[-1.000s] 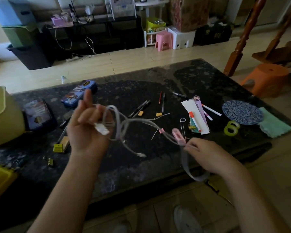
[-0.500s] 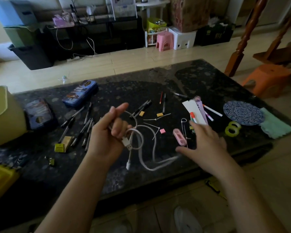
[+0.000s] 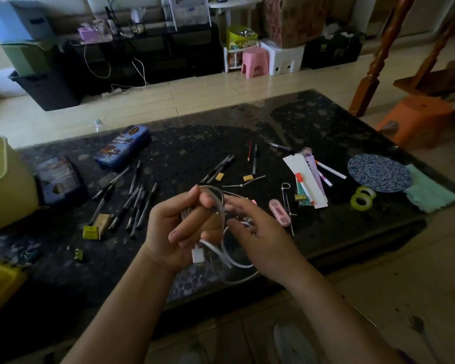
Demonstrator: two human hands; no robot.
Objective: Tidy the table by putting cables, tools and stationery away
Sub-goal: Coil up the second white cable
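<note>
A white cable (image 3: 222,254) is coiled in loops above the near edge of the dark stone table (image 3: 189,143). My left hand (image 3: 179,229) grips the coil, with the white plug hanging below the palm. My right hand (image 3: 258,232) is right beside it, its fingers curled on a strand of the same cable. Several dark pens (image 3: 135,203) lie scattered to the left. A pink clip (image 3: 279,212) lies just right of my right hand.
A blue pencil tin (image 3: 122,147) and a second tin (image 3: 58,179) lie at the left, by a pale green bin (image 3: 3,185). Markers and paper strips (image 3: 306,179), tape rolls (image 3: 363,197), a patterned coaster (image 3: 377,173) and a teal cloth (image 3: 428,193) lie right. Erasers, cable ties and yellow clips are scattered.
My left hand has drawn the cable into a tighter coil and moved toward the centre. My right hand, open over the table a moment ago, has come in and taken the cable.
</note>
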